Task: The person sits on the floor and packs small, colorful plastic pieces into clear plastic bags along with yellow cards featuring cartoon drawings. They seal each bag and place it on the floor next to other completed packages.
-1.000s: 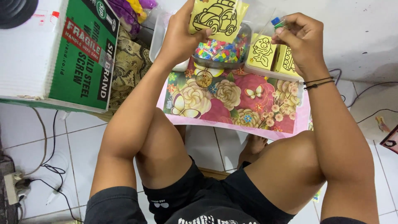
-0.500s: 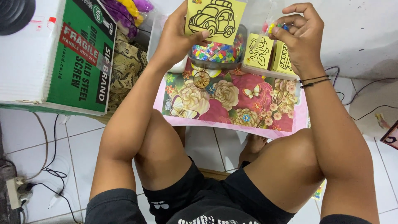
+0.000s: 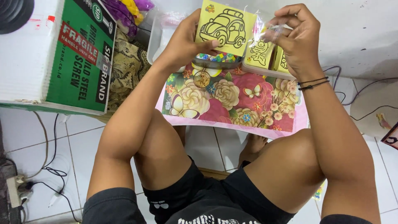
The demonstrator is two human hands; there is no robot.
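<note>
Two bare hands at work, both raised above a small low table.

Left hand (image 3: 186, 41): fingers curled, thumb pressed flat across the lower front of a yellow card (image 3: 226, 28) printed with a black outline of a car; card held upright, face toward the camera.

Right hand (image 3: 296, 39): fingertips (image 3: 277, 30) bunched together, pinching a crinkled clear plastic sleeve (image 3: 261, 25) just beside the card's right edge; whether sleeve and card touch cannot be told. Black cords (image 3: 313, 83) circle the wrist.

Below the hands: stack of yellow outline cards (image 3: 260, 54), fish drawing uppermost, standing in a pale tray (image 3: 265, 71); round container of multicoloured small pieces (image 3: 217, 60), partly hidden behind the left hand.

Underneath: floral cloth (image 3: 232, 99) in pink and cream covering the table.

Left of the table: green and white cardboard box (image 3: 78, 58); patterned brown fabric (image 3: 128, 62) beside it.

Floor: white tiles (image 3: 74, 157), cables (image 3: 45, 166) and a power strip (image 3: 16, 188) at lower left.
</note>
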